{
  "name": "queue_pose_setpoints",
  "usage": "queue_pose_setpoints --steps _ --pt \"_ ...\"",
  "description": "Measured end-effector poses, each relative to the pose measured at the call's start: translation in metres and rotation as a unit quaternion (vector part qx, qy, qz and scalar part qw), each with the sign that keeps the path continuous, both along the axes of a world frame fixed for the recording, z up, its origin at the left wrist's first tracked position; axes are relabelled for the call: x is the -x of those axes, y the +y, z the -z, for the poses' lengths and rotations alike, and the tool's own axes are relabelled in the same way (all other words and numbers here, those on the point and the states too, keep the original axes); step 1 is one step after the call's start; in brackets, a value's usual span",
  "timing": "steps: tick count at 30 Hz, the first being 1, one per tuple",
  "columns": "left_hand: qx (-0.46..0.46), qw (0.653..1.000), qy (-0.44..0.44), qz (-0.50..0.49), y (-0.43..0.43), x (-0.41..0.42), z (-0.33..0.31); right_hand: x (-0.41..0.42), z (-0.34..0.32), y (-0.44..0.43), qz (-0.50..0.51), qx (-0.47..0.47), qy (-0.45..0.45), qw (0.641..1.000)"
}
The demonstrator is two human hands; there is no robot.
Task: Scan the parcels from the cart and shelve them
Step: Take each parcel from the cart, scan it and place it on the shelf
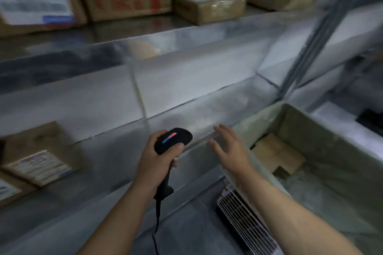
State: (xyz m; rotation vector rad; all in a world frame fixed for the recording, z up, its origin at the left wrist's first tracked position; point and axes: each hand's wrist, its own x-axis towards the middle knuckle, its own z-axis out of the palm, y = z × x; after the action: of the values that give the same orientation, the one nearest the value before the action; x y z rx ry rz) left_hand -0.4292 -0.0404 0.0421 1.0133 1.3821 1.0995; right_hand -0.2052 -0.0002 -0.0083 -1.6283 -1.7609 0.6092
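Head view: the left hand (158, 158) grips a black corded handheld barcode scanner (173, 140); the right hand (229, 150), fingers spread wide, hovers at the grey fabric-lined cart's (323, 128) rim.

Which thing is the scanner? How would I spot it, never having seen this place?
Start at the long metal shelf across the middle, then drop to the two bare arms before it. The left hand grips the scanner, black with a rounded head and a cord hanging below. Unlike the brown parcels around, it shows a lit red and blue strip on top.
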Motion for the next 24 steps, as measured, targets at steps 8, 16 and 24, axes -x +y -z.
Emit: queue_pose_setpoints --steps 8,16,24 --pt "-0.007 0.996 0.009 0.083 0.026 -0.146 0.003 -0.138 0.015 -0.03 0.093 0.034 -0.003 0.995" --pt "0.001 0.988 0.029 0.154 0.044 -0.228 0.012 -0.213 0.045 -0.042 0.18 0.072 0.044 0.98" --pt "0.039 0.974 0.07 0.212 0.093 -0.264 0.04 -0.233 0.09 -0.026 0.239 0.144 0.083 0.957"
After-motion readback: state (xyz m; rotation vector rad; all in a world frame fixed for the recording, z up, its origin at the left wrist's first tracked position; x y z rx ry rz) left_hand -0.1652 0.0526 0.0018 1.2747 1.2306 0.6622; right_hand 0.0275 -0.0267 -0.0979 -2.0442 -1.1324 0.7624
